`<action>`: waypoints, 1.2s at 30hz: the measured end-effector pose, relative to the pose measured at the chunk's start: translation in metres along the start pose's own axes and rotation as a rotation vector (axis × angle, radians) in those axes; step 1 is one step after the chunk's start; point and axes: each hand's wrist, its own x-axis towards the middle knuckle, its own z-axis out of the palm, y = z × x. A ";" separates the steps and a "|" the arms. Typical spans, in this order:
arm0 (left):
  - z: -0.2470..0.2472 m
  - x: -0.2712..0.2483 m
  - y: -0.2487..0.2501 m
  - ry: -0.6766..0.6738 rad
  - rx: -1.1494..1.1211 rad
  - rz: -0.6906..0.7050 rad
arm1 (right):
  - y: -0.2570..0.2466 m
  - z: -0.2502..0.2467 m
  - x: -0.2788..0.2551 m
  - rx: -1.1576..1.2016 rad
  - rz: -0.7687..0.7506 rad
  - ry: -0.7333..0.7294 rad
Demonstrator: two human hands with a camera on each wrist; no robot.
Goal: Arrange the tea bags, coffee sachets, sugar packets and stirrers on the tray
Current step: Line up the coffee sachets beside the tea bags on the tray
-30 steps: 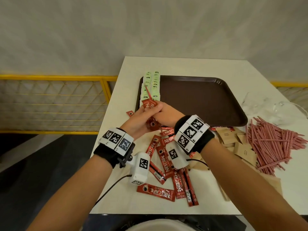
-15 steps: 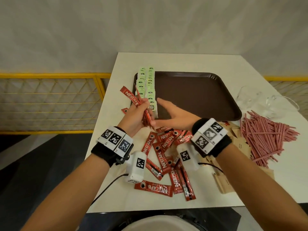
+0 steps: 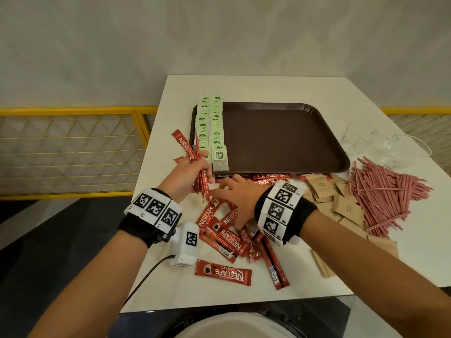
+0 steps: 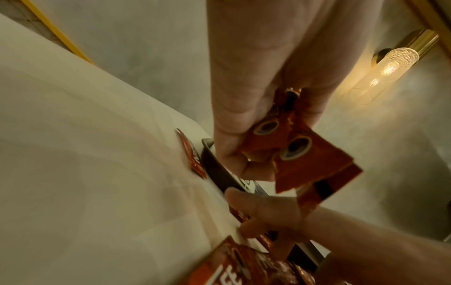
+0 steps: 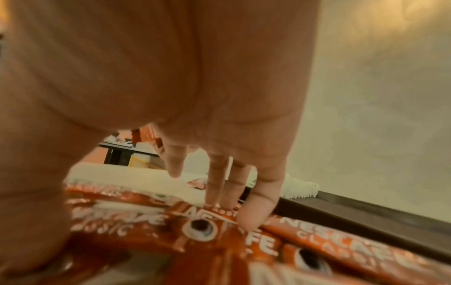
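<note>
A: Head view first. Where does everything lie?

B: The brown tray (image 3: pixel 280 140) sits at centre frame, with two rows of tea bags (image 3: pixel 211 128) along its left edge. The left hand (image 3: pixel 188 178) grips a bundle of coffee sachets (image 3: pixel 195 164) just left of the tray's near corner. The right hand (image 3: pixel 238 196), fingers straight, rests on the loose sachets (image 3: pixel 219 230) on the bench (image 3: pixel 280 86). Sugar packets (image 3: pixel 336 198) and stirrers (image 3: pixel 385 191) wait at the right.

A: The left wrist view?

B: Left-hand fingers (image 4: pixel 231 135) curl round the sachet ends (image 4: pixel 292 154), which fan out unevenly. I'd square them up before setting them down.

A: And the right wrist view?

B: Fingertips (image 5: pixel 253 210) press flat on a sachet (image 5: pixel 219 231) near the tray's dark rim (image 5: pixel 366 212); nothing is pinched. Sliding one free by its end looks best, since they overlap.

A: Any room to work?

B: Most of the tray right of the tea bags is bare, so a row beside them fits. Lift over the rim, and mind the bench edge at lower frame, where one sachet (image 3: pixel 223 275) lies close.
</note>
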 end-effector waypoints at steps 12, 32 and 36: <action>-0.022 -0.006 0.004 0.120 -0.158 -0.004 | -0.014 -0.003 0.021 -0.184 -0.191 0.041; -0.014 0.000 -0.001 0.065 -0.074 0.049 | 0.026 -0.053 0.000 1.345 0.088 0.681; 0.008 0.002 -0.001 -0.078 0.017 0.097 | 0.018 -0.064 0.003 1.865 0.018 0.754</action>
